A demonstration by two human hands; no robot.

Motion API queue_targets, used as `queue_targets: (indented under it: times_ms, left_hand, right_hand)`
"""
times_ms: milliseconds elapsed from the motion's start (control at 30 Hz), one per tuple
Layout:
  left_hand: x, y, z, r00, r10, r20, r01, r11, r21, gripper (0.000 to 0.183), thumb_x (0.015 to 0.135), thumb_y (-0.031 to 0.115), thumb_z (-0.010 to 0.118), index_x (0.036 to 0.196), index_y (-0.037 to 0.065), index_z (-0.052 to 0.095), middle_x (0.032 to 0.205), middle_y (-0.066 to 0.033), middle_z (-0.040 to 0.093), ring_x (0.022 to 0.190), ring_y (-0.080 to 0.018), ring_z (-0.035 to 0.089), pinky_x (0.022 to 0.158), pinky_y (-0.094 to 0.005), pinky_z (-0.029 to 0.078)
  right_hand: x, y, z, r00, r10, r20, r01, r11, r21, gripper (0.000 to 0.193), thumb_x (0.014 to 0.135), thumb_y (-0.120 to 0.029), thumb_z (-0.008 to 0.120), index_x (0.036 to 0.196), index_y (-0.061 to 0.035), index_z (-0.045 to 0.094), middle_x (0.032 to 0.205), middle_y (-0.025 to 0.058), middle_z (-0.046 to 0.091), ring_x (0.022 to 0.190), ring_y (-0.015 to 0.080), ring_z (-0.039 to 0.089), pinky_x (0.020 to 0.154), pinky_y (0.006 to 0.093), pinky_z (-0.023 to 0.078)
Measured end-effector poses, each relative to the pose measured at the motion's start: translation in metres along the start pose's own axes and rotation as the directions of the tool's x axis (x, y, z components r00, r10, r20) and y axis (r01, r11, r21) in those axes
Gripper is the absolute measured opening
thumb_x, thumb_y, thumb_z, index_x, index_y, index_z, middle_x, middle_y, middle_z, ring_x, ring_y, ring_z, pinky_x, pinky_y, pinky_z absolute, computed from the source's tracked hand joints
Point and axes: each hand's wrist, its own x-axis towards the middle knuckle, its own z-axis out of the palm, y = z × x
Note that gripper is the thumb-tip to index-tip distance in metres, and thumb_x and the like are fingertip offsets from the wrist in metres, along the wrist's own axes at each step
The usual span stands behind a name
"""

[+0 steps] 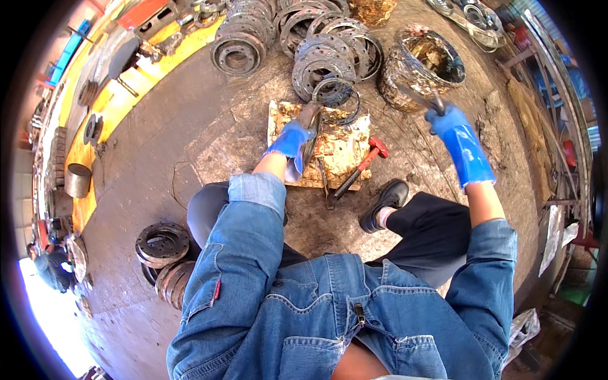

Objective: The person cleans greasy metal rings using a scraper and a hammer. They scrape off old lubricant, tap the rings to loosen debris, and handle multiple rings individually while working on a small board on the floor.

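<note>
Holding maybe a ring (pixel 311 142) in left grip (pixel 291 140), over board (pixel 344 147), near red hammer (pixel 361 170) | holding blurry tool (pixel 437 101) in right grip (pixel 452 125), near drum (pixel 399 68)

The scene is well lit, brightest at the lower left, where a patch of floor (pixel 47 320) burns out to pure white. Strong light also glows along the yellow strip (pixel 166 63) on the left, and the board (pixel 345 155) in the middle looks pale and contrasty. Small glints sit on the right hand's glove (pixel 470 152) and the black shoe (pixel 394 192), while the dark trousers (pixel 424 221) lose detail. Motion blur smears the tool (pixel 437 103) in the right hand and softens the left hand (pixel 292 139). The denim jacket (pixel 247 266) is fairly crisp. Toward the black circular rim, straight edges such as the right-hand rail (pixel 568 104) bow, and fine detail softens.
</note>
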Motion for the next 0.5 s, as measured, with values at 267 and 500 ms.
queue_targets:
  times_ms: [267, 500]
  left_hand:
    - [-0.068, 0.002, 0.042, 0.995, -0.007, -0.096, 0.019, 0.992, 0.128, 0.052, 0.069, 0.026, 0.083, 0.107, -0.002, 0.062, 0.095, -0.0168, 0.069, 0.089, -0.0259, 0.067, 0.075, -0.0357, 0.052]
    - [-0.016, -0.054, 0.009, 0.991, -0.042, 0.128, 0.063, 0.984, -0.168, 0.037, 0.069, 0.013, 0.083, 0.1, 0.001, 0.067, 0.079, -0.0102, 0.068, 0.061, -0.0194, 0.062, 0.055, -0.0362, 0.05]
  right_hand:
    - [-0.067, -0.032, 0.015, 0.992, -0.13, 0.001, 0.1, 0.774, 0.625, 0.031, 0.085, -0.031, 0.063, 0.104, -0.0073, 0.068, 0.077, 0.0101, 0.066, 0.069, 0.0177, 0.061, 0.067, 0.0322, 0.05]
    - [-0.08, -0.069, 0.017, 0.993, -0.117, -0.006, 0.079, 0.632, 0.771, 0.031, 0.085, -0.035, 0.066, 0.096, -0.0065, 0.07, 0.072, 0.0077, 0.066, 0.064, 0.0159, 0.059, 0.062, 0.0314, 0.048]
